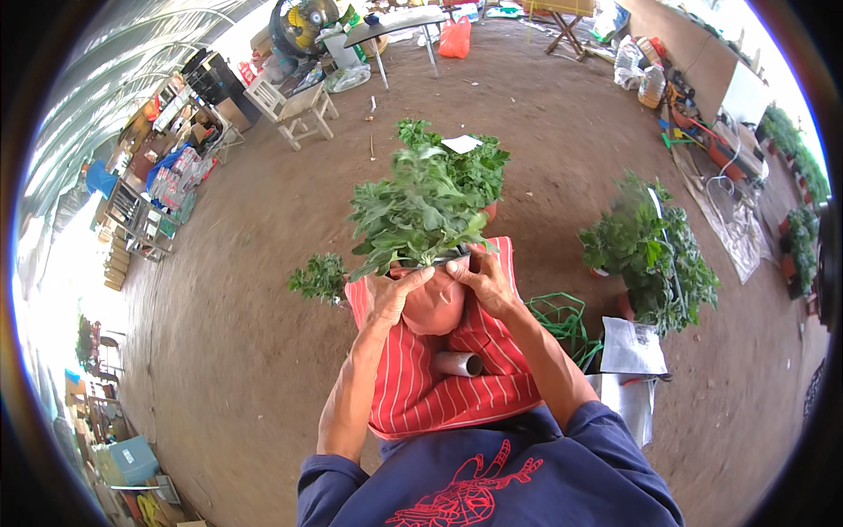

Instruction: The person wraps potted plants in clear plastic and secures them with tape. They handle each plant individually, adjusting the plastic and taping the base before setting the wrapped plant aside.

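Note:
Both hands hold a reddish plastic flowerpot by its rim, just above the lap, tipped so that its side shows. My left hand grips the rim on the left and my right hand on the right, thumbs towards each other on the near side. Leafy green foliage grows from the pot and leans away. A red striped cloth covers the lap, and a short cardboard-like tube lies on it. Beyond the held plant stands another potted plant with a white paper on top.
Right of the lap are green strapping, a printed sheet and potted plants. A small plant stands left. Farther off are a wooden chair, a table, a fan and plastic jugs.

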{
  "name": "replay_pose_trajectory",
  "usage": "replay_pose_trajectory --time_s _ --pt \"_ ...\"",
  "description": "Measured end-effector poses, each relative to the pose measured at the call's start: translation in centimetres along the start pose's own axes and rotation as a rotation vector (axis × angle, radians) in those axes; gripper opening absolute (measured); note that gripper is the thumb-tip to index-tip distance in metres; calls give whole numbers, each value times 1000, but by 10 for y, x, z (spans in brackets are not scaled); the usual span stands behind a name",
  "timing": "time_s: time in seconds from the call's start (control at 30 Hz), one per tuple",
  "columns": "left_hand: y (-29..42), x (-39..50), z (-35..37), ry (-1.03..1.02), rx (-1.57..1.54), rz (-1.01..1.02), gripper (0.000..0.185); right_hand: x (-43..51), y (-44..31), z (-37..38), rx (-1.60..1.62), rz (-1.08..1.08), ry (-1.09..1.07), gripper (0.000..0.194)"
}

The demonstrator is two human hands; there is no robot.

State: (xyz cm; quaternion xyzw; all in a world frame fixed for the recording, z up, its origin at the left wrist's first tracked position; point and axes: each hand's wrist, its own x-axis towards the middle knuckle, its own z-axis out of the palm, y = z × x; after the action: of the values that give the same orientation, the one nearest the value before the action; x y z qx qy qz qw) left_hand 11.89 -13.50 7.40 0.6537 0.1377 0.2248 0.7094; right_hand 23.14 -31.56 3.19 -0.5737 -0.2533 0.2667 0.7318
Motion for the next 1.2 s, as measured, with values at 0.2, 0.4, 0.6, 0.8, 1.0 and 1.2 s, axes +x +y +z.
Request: replay_pose_trajectory --time_s 0.2,0.4,0.6,0.8,1.0,1.2 --pt "2 -5 -2 -27 -7 -58 33 12 -5 22 255 -7 -63 79" --pt "-5 -7 -10 -83 23 -37 32 9 -8 21 123 10 -95 74" --pt "-16 -8 -25 -155 57 -41 33 14 2 9 -56 48 -213 86" --pt "-35 -6 -32 -156 89 -19 27 16 4 6 -345 -216 -209 90" --pt "-30 -3 -34 -256 107 -81 25 9 -20 6 -75 156 -334 92" --pt "-14 -6 -28 -259 194 -36 31 8 -34 12 -198 43 -346 73"
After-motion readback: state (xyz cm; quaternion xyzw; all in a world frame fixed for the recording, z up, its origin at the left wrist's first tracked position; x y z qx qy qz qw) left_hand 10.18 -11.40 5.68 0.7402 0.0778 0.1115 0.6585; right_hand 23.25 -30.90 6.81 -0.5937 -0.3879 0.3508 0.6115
